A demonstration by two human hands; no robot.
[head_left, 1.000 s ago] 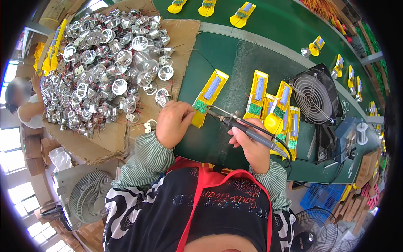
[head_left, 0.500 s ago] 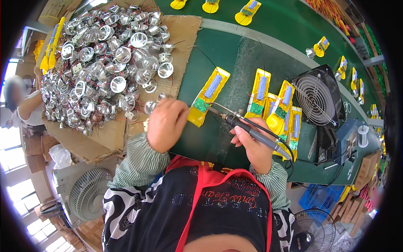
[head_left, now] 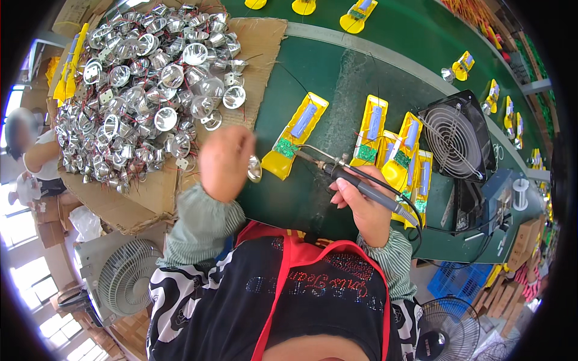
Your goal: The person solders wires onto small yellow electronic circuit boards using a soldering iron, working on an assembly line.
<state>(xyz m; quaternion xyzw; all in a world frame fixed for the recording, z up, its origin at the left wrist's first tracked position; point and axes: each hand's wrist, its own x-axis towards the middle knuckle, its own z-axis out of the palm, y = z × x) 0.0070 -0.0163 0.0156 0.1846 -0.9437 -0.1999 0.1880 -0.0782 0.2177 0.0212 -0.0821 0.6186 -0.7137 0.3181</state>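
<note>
A: What does the right hand (head_left: 365, 207) hold?

B: A soldering iron (head_left: 355, 183), dark-handled, gripped in closed fingers like a pen. Its metal tip points left and reaches the green circuit board at the near end of a yellow shell (head_left: 295, 136) lying on the green bench (head_left: 337, 78).

A: And the left hand (head_left: 226, 161)?

B: Blurred; it sits left of the shell, at the near right edge of the cardboard (head_left: 265, 42). Its fingers are curled, and a small silver reflector (head_left: 254, 169) shows at its right side, touching the fingers. Whether it is truly pinched cannot be told through the blur.

A: How do the hands stand to each other?

B: Apart, with the near end of the yellow shell between them.

A: What lies farther out?

B: To the left, on the cardboard, a large heap of reflectors (head_left: 144, 90) with thin wires. To the right of the iron, a cluster of more shells (head_left: 394, 150), each with a grey-blue cell, lying side by side. Right of these stands a small black fan (head_left: 454, 138), tilted toward the work. More yellow pieces lie along the far edge of the bench.

A: And nearest the viewer?

B: A red apron (head_left: 319, 265) over a black-and-white top, with green striped sleeves. A floor fan (head_left: 123, 280) stands at lower left, another at lower right.
</note>
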